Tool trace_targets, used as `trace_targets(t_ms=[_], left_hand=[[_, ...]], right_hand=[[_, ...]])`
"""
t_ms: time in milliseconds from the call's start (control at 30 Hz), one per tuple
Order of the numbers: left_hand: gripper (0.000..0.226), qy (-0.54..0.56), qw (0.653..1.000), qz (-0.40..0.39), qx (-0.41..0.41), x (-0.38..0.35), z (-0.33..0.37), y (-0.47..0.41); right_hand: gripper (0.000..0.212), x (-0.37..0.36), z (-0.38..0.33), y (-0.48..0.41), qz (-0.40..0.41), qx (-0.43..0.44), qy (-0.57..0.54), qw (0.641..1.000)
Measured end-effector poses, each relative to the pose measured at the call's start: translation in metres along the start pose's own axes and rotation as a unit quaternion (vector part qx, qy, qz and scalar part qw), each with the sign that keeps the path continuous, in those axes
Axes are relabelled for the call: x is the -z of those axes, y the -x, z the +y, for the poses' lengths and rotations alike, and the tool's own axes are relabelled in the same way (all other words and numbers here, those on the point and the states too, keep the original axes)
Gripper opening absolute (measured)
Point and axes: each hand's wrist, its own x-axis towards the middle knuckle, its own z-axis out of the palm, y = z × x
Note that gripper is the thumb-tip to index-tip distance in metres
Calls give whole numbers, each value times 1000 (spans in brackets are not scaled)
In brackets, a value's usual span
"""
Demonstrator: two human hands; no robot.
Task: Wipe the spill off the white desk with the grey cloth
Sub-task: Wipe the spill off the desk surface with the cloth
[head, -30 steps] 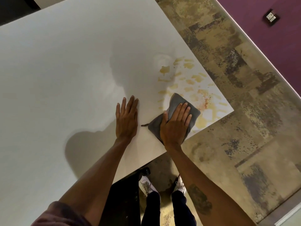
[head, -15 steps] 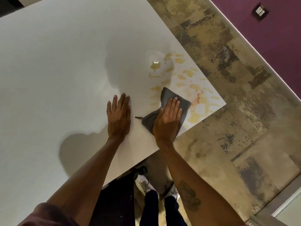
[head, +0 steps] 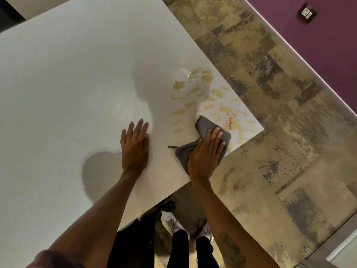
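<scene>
A yellow-brown spill (head: 201, 95) with a small orange patch lies in blotches near the right corner of the white desk (head: 67, 84). The grey cloth (head: 206, 126) rests on the desk at the near edge of the spill, close to the desk's front edge. My right hand (head: 205, 153) lies flat on the cloth, fingers together, pressing it down and covering its near half. My left hand (head: 135, 146) is flat on bare desk to the left of the cloth, fingers extended, holding nothing.
The desk's front edge runs diagonally just behind my right wrist, and its right corner (head: 262, 129) is close to the cloth. Beyond is mottled beige floor (head: 270, 151) and a purple wall (head: 318, 45). My feet (head: 173, 225) stand below the desk edge.
My right hand and the cloth have slid a little toward the desk's front edge, uncovering more of the streaks near the orange patch. The left hand stays flat in place.
</scene>
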Motion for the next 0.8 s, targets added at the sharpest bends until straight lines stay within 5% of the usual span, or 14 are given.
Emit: trace_targets(t_ms=[433, 667, 800], left_hand=[[43, -38, 999, 0, -2, -8, 1, 0], [48, -8, 999, -36, 28, -7, 0, 4], [49, -4, 999, -44, 27, -6, -3, 5]], right_hand=[[54, 5, 23, -97, -66, 144, 9, 987], [49, 19, 36, -59, -109, 233, -12, 966], [48, 24, 50, -36, -82, 214, 0, 973]])
